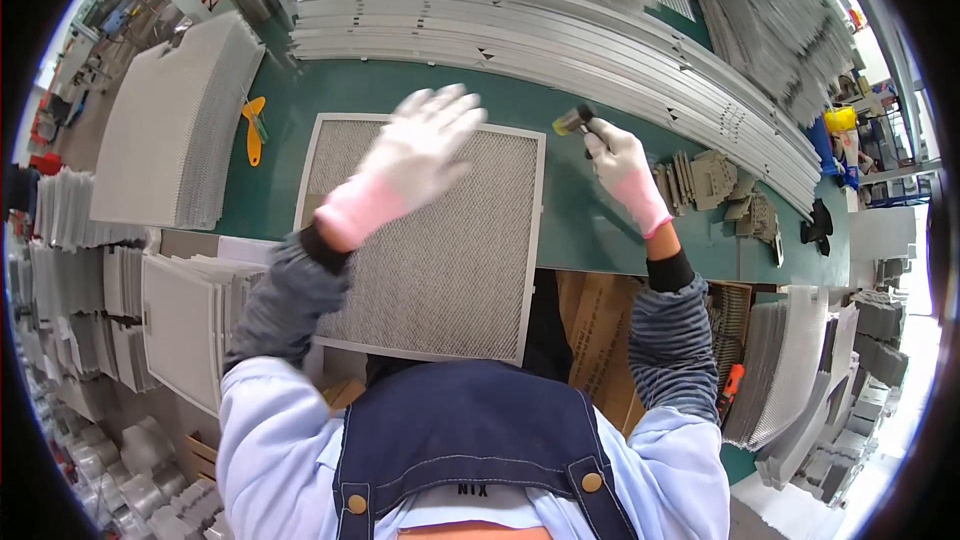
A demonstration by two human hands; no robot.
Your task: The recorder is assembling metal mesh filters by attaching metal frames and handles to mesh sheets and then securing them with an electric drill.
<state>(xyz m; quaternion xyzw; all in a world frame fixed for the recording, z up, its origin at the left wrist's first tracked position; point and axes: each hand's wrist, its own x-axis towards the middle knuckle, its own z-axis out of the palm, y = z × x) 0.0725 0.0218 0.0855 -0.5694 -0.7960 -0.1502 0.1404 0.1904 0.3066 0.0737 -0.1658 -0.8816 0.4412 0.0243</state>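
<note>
A framed metal mesh filter panel lies on the green table in front of me, its near edge reaching past the table's edge toward my body. My left hand, in a white glove with a pink cuff, is over the panel's far left part, fingers stretched out and blurred by motion. Whether it touches the mesh I cannot tell. To the right of the panel, my gloved right hand is closed round a small mallet with a dark head and a yellow-green face. Most of its handle is hidden in my fingers.
Long white metal profiles lie stacked across the back. Stacked mesh sheets stand at left, beside a yellow-orange tool. Small metal brackets lie at right. A cardboard box is below the table's front edge.
</note>
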